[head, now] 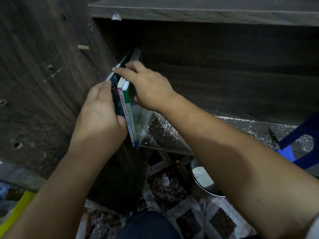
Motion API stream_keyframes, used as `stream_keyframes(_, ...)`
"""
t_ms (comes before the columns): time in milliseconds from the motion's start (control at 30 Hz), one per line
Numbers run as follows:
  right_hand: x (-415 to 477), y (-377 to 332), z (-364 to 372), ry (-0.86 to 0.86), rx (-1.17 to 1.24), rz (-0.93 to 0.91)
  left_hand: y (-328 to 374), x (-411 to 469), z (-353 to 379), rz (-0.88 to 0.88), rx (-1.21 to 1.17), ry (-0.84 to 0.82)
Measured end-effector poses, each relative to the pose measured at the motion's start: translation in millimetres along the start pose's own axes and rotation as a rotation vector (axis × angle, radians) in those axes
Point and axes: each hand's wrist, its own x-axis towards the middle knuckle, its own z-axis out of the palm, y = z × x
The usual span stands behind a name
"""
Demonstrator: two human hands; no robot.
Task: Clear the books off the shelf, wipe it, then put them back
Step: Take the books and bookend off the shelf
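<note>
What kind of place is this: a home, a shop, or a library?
Probably a room in a home, though that is not certain. A plain dark wooden shelf holds only a few books, the floor has a patterned household covering, and a metal bucket stands on it.

Shelf (224, 100) w/ books (130, 116) stood at left end, white specks (164, 128) at front.

Dimly lit patterned floor (167, 185), blue stool (286, 153).
</note>
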Motion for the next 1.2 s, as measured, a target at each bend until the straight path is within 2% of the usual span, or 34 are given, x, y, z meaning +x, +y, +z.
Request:
stream_keyframes(233,-2.9,1.4,-4.7,0.062,-0.080,0.020,-4.8,1.5,6.2,0.028,0.055,0.024)
stream_keyframes(567,-23.0,17.7,-12.1,0.123,0.011,-0.016,-0.9,-2.1,8.7,0.011,0.090,-0.010)
stream_keyframes(733,-51.7,46.7,-12.0,0.049,-0.101,-0.049,4.5,-4.0,14.3,-0.036,0.112,-0.063)
stream_keyframes(833,-79.3,59.0,-8.1,0.096,-0.073,0.030,10.1,-6.7,21.0,-0.051,0.154,-0.169)
stream_keyframes(1033,-135.9,69.2,-27.8,0.295,0.168,0.230,24.8,-16.1,50.3,0.027,0.147,-0.386)
stream_keyframes(1100,-157.6,68.5,-42.7,0.371,0.276,0.315,31.3,-18.7,58.4,0.048,0.094,-0.364)
stream_keyframes(1200,-193.0,62.1,-64.1,0.452,0.382,0.448,46.9,-22.9,59.2,0.088,0.002,-0.220)
